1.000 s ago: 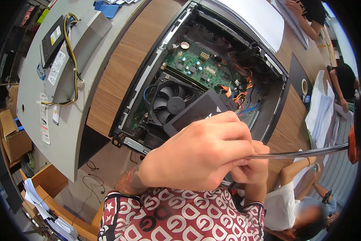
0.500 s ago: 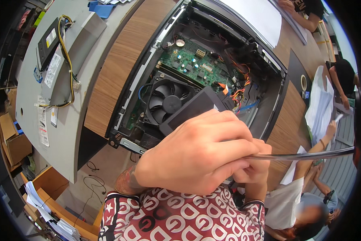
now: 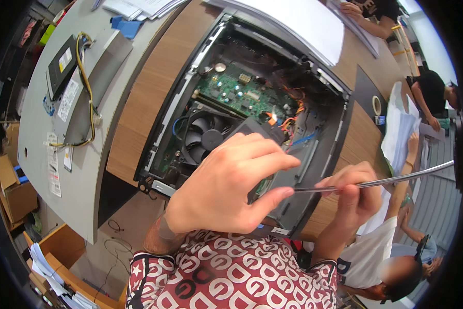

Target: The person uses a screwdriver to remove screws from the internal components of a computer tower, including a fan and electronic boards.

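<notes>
My right hand (image 3: 352,193) pinches a thin, shiny grey cable-like strand (image 3: 406,178) between thumb and fingers. The strand runs off to the right edge of the view. Its other end reaches the thumb tip of my left hand (image 3: 226,183), whose thumb and forefinger are spread apart. Both hands are above the near side of an opened black computer case (image 3: 339,121). Inside are a green circuit board (image 3: 231,87), a black cooling fan (image 3: 206,136) and orange and red wires (image 3: 292,121). A flat dark part (image 3: 249,126) beside the fan is partly hidden by my left hand.
A metal power supply (image 3: 95,67) with a yellow-black cable lies on the grey tabletop (image 3: 87,201) at left. White paper (image 3: 314,31) lies beyond the case. A tape roll (image 3: 376,105) is at right, where several other people sit or work. Cartons (image 3: 15,180) stand far left.
My hands have come apart: the right moved right along the strand, and the left opened its thumb and forefinger. The view has shifted, so the case appears slightly further left.
</notes>
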Tool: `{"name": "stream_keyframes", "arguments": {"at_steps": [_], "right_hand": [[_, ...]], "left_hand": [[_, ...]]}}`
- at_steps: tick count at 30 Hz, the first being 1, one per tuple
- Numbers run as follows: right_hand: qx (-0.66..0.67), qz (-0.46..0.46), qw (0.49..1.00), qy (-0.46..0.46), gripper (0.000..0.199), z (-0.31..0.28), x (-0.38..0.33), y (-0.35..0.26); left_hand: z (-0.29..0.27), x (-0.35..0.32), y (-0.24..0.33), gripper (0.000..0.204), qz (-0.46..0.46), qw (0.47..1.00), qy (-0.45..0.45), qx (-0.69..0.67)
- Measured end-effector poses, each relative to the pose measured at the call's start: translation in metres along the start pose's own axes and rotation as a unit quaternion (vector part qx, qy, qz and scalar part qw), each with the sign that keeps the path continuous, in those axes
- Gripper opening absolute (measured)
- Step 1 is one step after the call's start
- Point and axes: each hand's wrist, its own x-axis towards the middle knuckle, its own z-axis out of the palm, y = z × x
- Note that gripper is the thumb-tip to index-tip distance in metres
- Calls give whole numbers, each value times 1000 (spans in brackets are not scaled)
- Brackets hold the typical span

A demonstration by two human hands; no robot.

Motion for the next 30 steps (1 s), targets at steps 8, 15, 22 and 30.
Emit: {"name": "stream_keyframes", "arguments": {"at_steps": [8, 15, 22, 30], "right_hand": [[42, -71, 996, 41, 31, -23, 15, 1], [75, -93, 992, 31, 29, -24, 16, -2], [104, -101, 989, 21, 27, -21, 18, -3], [122, -100, 987, 12, 25, -20, 18, 1]], "left_hand": [[6, 2, 2, 48, 13, 998, -5, 58], [10, 2, 1, 36, -8, 998, 26, 56], [9, 1, -3, 30, -7, 997, 73, 12], [17, 0, 4, 36, 3, 990, 133, 39]]}}
